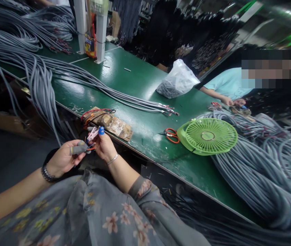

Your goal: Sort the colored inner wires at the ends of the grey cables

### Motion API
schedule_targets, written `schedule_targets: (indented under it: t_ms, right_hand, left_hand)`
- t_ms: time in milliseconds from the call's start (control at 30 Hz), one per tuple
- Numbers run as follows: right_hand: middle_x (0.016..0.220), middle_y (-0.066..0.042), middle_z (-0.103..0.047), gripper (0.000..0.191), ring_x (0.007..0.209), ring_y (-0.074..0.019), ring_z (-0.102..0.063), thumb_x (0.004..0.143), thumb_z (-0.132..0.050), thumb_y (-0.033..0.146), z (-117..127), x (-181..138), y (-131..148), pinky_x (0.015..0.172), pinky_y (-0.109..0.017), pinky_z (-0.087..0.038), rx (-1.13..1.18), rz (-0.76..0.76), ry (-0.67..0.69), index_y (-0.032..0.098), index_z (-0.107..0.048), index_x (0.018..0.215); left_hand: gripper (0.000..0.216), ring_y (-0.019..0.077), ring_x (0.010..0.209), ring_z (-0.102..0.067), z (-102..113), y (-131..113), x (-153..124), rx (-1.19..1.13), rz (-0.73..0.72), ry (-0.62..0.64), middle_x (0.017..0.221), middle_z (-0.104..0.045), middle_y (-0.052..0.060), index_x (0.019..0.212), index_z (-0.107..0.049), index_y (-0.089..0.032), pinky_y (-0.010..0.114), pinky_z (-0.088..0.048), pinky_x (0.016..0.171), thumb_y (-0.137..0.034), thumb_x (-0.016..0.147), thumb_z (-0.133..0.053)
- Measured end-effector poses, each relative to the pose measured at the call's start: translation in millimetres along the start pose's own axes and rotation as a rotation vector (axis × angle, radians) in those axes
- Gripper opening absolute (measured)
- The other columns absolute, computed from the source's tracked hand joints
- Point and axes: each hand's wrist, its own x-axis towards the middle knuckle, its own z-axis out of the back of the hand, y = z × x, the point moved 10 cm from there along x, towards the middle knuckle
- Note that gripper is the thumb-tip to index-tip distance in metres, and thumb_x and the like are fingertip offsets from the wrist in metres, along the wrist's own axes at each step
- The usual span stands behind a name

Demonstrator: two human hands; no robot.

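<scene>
1. While both hands hover just off the near edge of the green counter (pixel 135 78), the left hand (pixel 62 159) has its fingers curled tight round the end of a grey cable (pixel 78 149), thumb pressed on top.
2. Coloured wires (pixel 91 147) fan out of that cable end, red and orange among them, right in the gap between the two hands.
3. Over to the right hand (pixel 105 147): its fingers are pinching at those wire tips, and there's a blue cap (pixel 101 130) on one fingertip, with a pale covering on the finger beside it.
4. A dark bracelet (pixel 47 174) sits on the left wrist, a thin silver bangle (pixel 113 159) on the right.
5. Just beyond the hands, on the counter's edge, lies a worn brown block (pixel 113 124) with red and black leads looped over its left end.
6. Long grey cables (pixel 96 85) sweep across the counter from the far left, their stripped ends pointing right.
7. Orange-handled scissors (pixel 171 135) lie just beside a green fan (pixel 208 136) that's lying face up.
8. A clear plastic bag (pixel 177 82) of small dark parts sits further back.
9. At far right, another person in a light blue top has both hands (pixel 232 101) on the counter, working at more cable ends.
10. A big heap of grey cable (pixel 263 171) fills the right side.
</scene>
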Motion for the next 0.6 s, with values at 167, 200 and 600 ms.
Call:
schedule_targets:
  t_ms: [167,200,600]
  right_hand:
    - [0.082,-0.005,-0.075,0.056,0.077,-0.0202,-0.069,0.095,-0.088,0.077,1.8,-1.5,0.0,0.068,-0.029,-0.060,0.055,-0.014,-0.063,0.022,-0.078,0.090]
    - [0.081,-0.005,-0.075,0.058,0.075,-0.0200,-0.068,0.095,-0.087,0.078,2.0,-2.4,-1.0,0.068,-0.029,-0.060,0.057,-0.024,-0.062,0.022,-0.077,0.089]
    - [0.075,0.000,-0.069,0.054,0.068,-0.0149,-0.060,0.095,-0.090,0.071,-1.8,-11.9,1.9,0.067,-0.027,-0.062,0.000,-0.027,0.071,0.023,-0.071,0.082]
  left_hand:
    - [0.035,0.0060,0.036,-0.035,1.1,1.9,1.0,0.005,0.016,-0.019,0.044,-0.057,-0.003,0.061,-0.072,-0.021,0.019,-0.024,0.038,-0.040,0.051,-0.100]
    - [0.034,0.0059,0.036,-0.035,1.5,2.0,0.1,0.004,0.018,-0.024,0.044,-0.057,-0.003,0.060,-0.072,-0.021,0.019,-0.024,0.038,-0.040,0.050,-0.100]
    - [0.047,0.0061,0.037,-0.039,2.2,-0.3,-16.9,-0.025,0.000,-0.025,0.045,-0.059,-0.002,0.060,-0.071,-0.021,0.019,-0.027,0.037,-0.048,0.048,-0.108]
